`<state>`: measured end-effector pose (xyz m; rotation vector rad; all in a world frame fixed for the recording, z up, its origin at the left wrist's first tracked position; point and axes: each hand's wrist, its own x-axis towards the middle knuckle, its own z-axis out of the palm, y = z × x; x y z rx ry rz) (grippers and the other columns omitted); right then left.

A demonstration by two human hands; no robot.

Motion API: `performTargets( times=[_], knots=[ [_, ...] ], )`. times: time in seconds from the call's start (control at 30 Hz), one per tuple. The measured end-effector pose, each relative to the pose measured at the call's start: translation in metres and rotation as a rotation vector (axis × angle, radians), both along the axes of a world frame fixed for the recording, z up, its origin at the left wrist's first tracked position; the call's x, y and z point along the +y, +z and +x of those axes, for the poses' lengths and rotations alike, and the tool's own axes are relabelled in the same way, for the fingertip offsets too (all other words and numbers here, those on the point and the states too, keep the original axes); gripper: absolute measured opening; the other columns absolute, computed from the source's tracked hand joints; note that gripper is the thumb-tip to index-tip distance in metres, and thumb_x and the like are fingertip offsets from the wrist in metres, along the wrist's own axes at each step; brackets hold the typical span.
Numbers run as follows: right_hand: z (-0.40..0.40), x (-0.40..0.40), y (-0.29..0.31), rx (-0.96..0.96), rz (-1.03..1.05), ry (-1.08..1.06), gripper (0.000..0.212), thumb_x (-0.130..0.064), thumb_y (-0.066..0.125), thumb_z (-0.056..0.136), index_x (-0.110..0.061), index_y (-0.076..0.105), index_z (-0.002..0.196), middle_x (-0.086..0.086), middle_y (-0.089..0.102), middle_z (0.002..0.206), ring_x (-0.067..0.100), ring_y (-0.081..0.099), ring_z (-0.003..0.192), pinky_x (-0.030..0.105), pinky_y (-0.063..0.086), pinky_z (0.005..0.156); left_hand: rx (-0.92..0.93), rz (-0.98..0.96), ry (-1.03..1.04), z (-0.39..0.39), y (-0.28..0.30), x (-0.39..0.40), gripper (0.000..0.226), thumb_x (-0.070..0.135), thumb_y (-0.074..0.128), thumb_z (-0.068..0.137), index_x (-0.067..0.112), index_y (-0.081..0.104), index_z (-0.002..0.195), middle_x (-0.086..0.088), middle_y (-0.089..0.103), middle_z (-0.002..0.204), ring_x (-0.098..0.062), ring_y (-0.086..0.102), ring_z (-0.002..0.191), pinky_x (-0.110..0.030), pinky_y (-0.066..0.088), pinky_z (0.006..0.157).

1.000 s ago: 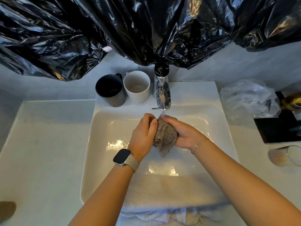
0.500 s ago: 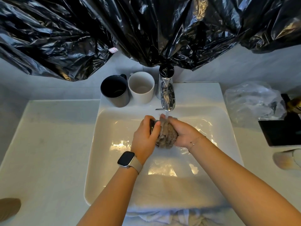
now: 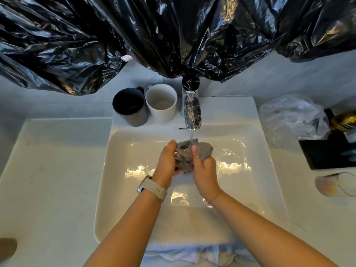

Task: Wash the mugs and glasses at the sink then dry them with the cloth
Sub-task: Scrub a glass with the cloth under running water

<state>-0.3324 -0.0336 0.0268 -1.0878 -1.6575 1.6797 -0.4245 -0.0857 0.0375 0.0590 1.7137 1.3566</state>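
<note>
A: What filled most of the view?

B: Black plastic sheeting (image 3: pixel 173 35) hung across the top, and below it sat the white sink (image 3: pixel 119 189) with water running from the chrome tap (image 3: pixel 191 114).

A: And the mugs?

B: A dark mug (image 3: pixel 131 107) and a white mug (image 3: pixel 161 103) stood touching on the ledge left of the tap. A glass (image 3: pixel 336 185) lay on its side on the counter at far right (beside a crumpled clear bag (image 3: pixel 290 116)).

A: The hands?

B: Both were over the basin under the stream. The left hand (image 3: pixel 166 160) and right hand (image 3: pixel 205 172) had their fingers curled tight around a wadded grey cloth (image 3: pixel 192 154), pressed between them.
</note>
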Motion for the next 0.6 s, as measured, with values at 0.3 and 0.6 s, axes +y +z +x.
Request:
performTargets(
  times=[0.3,0.6],
  knots=[
    [-0.030,0.045,0.009,-0.195,-0.549,-0.052,0.025,-0.023,0.041,0.102,-0.012,0.063,0.104,0.012,0.070,0.098,0.023,0.068,0.085,0.033,0.056,0.071,0.956,-0.149,-0.206,0.010,-0.006,-0.010,0.030,0.047,0.040,0.100,0.018,0.046,0.106,-0.002,0.056,0.094,-0.024,0.056,0.074,-0.034,0.044,0.063],
    [0.006,0.010,-0.006,-0.165,0.480,0.134,0.040,-0.040,0.047,0.096,-0.006,0.068,0.096,0.001,0.065,0.086,0.011,0.059,0.080,0.017,0.049,0.071,-0.384,0.005,0.028,-0.014,-0.003,-0.001,0.043,0.046,0.034,0.099,0.016,0.051,0.073,-0.003,0.046,0.056,-0.012,0.041,0.039,-0.014,0.025,0.033]
  ],
)
